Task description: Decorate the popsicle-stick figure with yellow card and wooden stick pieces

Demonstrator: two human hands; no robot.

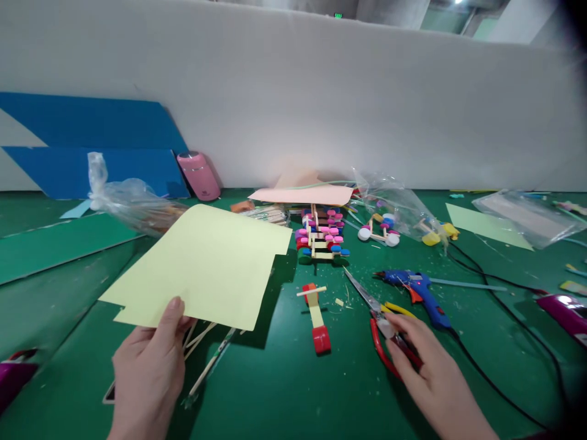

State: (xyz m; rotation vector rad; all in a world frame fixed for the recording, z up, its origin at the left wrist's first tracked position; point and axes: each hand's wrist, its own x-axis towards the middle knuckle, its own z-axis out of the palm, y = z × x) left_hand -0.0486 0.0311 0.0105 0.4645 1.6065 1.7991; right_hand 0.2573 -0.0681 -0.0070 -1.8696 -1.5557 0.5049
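Observation:
My left hand [153, 360] is closed on the lower edge of a pale yellow sheet of paper [202, 263], thumb on top; the sheet has notched corners and hangs above the table. My right hand [426, 366] pinches a pair of scissors [367, 292] near the pivot, blades pointing away to the left. Red handles pass under the fingers, and a yellow handle [398, 310] shows beside them; whether it belongs to another tool I cannot tell. Between my hands lies a small piece with red wheels [321, 339], a yellow strip and a short stick across its far end.
Beyond it stand several small wheeled models [321, 235] under a pink sheet [302, 195]. A blue glue gun [415, 281] with trailing cable lies at right. Thin sticks [211, 360] lie partly beneath the yellow paper. A pink flask [199, 176] leans at the back left.

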